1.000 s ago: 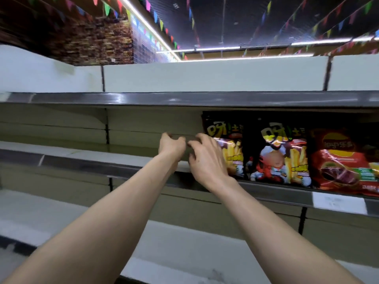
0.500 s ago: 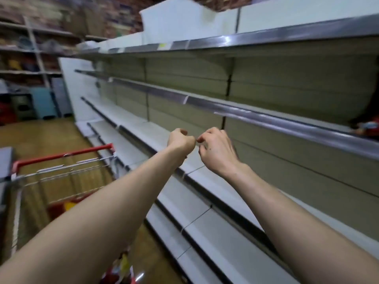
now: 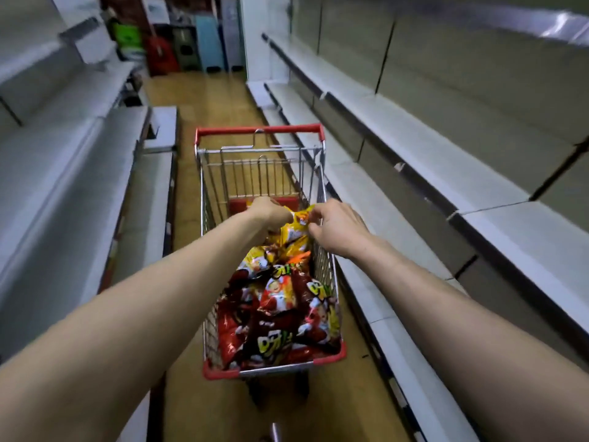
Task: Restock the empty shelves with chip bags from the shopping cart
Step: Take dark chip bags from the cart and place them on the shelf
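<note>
A wire shopping cart [image 3: 260,135] with red trim stands in the aisle below me, its basket holding several chip bags [image 3: 277,311] in dark red and yellow. Both my arms reach down into it. My left hand [image 3: 269,212] and my right hand [image 3: 338,226] pinch the top edge of a yellow chip bag [image 3: 298,232] that sits at the far end of the pile, one hand at each upper corner. White shelves [image 3: 424,148] with nothing on them run along the right side of the aisle.
More bare white shelves [image 3: 67,161] line the left side. The wooden floor [image 3: 204,94] runs ahead between them. At the far end stand coloured cases and boxes [image 3: 185,46]. The cart sits close to the right-hand lower shelf edge.
My view has swung from the shelf with stocked bags down to the cart. Both hands have left the shelf, dropped into the cart and taken hold of a yellow bag.
</note>
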